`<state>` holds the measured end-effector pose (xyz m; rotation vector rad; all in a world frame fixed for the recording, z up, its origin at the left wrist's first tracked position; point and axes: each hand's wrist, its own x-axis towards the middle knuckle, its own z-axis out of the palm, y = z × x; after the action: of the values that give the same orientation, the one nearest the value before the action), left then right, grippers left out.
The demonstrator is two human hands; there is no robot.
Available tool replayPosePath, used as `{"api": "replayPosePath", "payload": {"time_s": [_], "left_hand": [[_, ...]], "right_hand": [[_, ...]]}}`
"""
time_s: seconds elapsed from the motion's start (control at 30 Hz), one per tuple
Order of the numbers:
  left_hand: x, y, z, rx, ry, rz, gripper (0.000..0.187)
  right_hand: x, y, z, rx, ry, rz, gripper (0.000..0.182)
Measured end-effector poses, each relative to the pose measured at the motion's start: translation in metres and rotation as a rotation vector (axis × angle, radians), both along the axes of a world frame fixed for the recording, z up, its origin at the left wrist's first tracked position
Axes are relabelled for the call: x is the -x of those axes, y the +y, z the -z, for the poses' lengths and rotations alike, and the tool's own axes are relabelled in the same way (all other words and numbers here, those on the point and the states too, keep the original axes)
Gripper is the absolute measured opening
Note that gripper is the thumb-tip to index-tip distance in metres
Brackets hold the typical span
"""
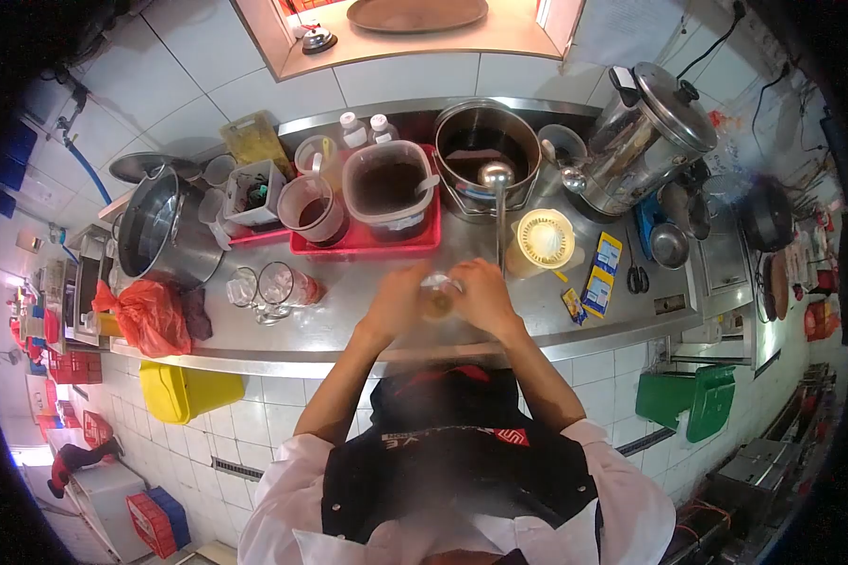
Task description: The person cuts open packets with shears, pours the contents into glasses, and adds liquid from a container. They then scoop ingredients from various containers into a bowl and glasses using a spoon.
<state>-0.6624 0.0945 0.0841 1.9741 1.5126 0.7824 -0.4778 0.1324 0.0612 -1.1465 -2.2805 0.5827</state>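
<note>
My left hand (400, 290) and my right hand (483, 291) meet over the front middle of the steel counter, both closed with the fingertips close together. Between them is a small clear cup (438, 304) with something yellowish in it. A pale shape shows at the fingertips above it, too blurred to name. Right of my hands stands a citrus juicer (547, 237) with a yellow cone top. A ladle (499, 188) rests with its bowl at the edge of the pot of dark liquid (485, 141). To the left, two glass mugs (287, 282) sit together.
A red tray (367, 247) holds tubs of dark liquid behind my hands. At left are a large steel pot (155, 226) and an orange plastic bag (146, 317). Yellow packets (601, 278), scissors (637, 273) and a steel urn (641, 141) stand or lie at right.
</note>
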Motion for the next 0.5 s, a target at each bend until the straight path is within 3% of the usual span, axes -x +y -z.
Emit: {"api": "replayPosePath", "payload": {"time_s": [0.1,0.2,0.33,0.5], "left_hand": [[-0.002,0.003,0.000,-0.003,0.010,-0.010,0.029],[-0.003,0.003,0.001,-0.014,0.023,-0.033,0.028],[-0.005,0.003,0.002,-0.004,0.063,-0.058,0.028],[-0.003,0.002,0.005,0.007,0.034,-0.044,0.029]], "right_hand": [[0.001,-0.001,-0.001,0.087,0.092,0.070,0.014],[-0.004,-0.001,-0.007,0.205,0.023,0.042,0.015],[-0.006,-0.003,0.002,0.079,-0.033,0.005,0.016],[-0.001,-0.004,-0.006,0.220,-0.002,0.060,0.016]]}}
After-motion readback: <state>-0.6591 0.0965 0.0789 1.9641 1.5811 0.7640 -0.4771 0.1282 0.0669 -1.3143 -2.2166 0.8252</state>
